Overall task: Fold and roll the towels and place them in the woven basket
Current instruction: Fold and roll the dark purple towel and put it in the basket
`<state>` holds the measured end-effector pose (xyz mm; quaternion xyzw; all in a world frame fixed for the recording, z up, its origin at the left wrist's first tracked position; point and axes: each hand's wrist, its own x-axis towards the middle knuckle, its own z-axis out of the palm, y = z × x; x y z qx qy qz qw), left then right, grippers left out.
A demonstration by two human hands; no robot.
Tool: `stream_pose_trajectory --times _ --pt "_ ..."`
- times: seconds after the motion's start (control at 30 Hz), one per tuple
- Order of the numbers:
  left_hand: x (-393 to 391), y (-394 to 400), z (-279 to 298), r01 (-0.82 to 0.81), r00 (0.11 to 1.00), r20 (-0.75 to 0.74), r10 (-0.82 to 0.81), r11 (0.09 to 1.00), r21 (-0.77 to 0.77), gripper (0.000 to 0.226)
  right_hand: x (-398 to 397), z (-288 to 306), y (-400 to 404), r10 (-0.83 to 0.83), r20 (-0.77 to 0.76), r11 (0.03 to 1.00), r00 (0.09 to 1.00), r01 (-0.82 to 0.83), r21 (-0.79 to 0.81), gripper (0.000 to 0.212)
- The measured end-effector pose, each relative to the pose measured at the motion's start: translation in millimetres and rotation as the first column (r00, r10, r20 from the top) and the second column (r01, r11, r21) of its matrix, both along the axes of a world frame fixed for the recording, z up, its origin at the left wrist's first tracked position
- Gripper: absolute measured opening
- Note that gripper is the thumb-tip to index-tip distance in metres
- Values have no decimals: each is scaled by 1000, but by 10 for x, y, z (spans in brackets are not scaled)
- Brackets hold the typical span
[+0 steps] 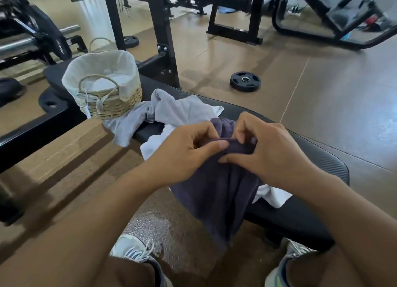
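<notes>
Your two hands meet over the near end of the black padded bench [318, 158], whose rounded edge curves just right of your right hand [270, 151]; open floor lies beyond that edge, with a weight plate [245, 81] well away on it. Your left hand [182, 155] pinches the top edge of the dark purple towel [217, 192] between thumb and curled fingers; your right hand's grip is likewise clamped on the same edge, thumb beneath, the two grips nearly touching. Below them the towel hangs over the bench's near side toward the floor. A white towel [187, 110] lies crumpled on the bench just beyond your hands, with a grey towel [126, 123] draping off the left edge. The woven basket [103, 87], cloth-lined, stands on the bench farther beyond and left, touching the grey towel. Black gym frames fill the room behind.
</notes>
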<state>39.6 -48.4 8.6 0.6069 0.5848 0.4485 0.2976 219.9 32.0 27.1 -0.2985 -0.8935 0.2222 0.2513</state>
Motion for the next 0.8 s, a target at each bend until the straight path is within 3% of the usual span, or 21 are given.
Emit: stream_pose_trajectory --times 0.13,0.2,0.27,0.33,0.4,0.5,0.63,0.7,0.8 --pt "-61 33 96 -173 975 164 149 975 143 18 54 -83 137 -18 119 964 993 48 -260 29" --pt "-132 31 139 -249 959 177 220 956 157 20 63 -138 180 11 107 930 994 29 -366 18" --pt "-208 25 133 -245 966 103 236 966 78 22 63 -157 193 -15 -45 879 999 -8 -477 17" --pt "-269 8 104 -168 981 91 174 984 -66 22 45 -129 171 -74 -241 805 968 -85 -587 3" --pt "-288 5 82 -49 977 195 87 980 -190 20 17 -107 120 -53 -302 819 952 -132 -559 10" --pt "-199 14 63 5 943 320 89 959 -284 33 -23 -152 54 50 -228 894 972 -146 -424 12" --pt "-103 17 23 56 941 337 25 972 -228 35 -56 -180 3 71 -172 917 983 -133 -376 24" --pt "-128 19 3 14 945 324 49 982 -187 23 -51 -175 -2 70 -145 916 987 -121 -382 22" --pt "-176 71 -18 -268 952 154 266 963 -8 18 -41 -134 -6 44 -101 861 994 -89 -501 18"
